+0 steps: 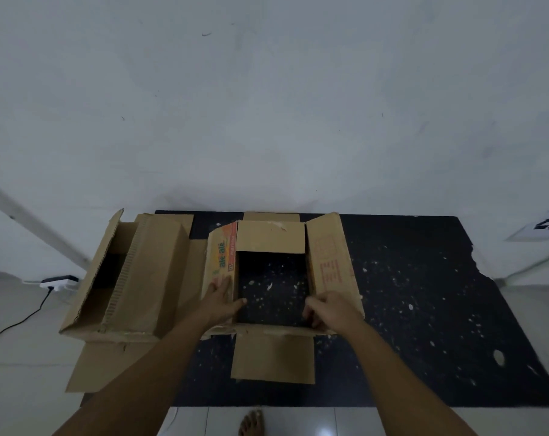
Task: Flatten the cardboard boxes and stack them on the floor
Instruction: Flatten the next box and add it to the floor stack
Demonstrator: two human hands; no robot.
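The open box [271, 278] is gripped at both side walls, left hand [221, 302] and right hand [333, 309] fingers curled over, probably to collapse it flat

"ale-ale" in green/orange letters on the left flap [220, 262] of the open brown cardboard box [271, 237]. Red print on its right flap [329, 265] too faint to read.
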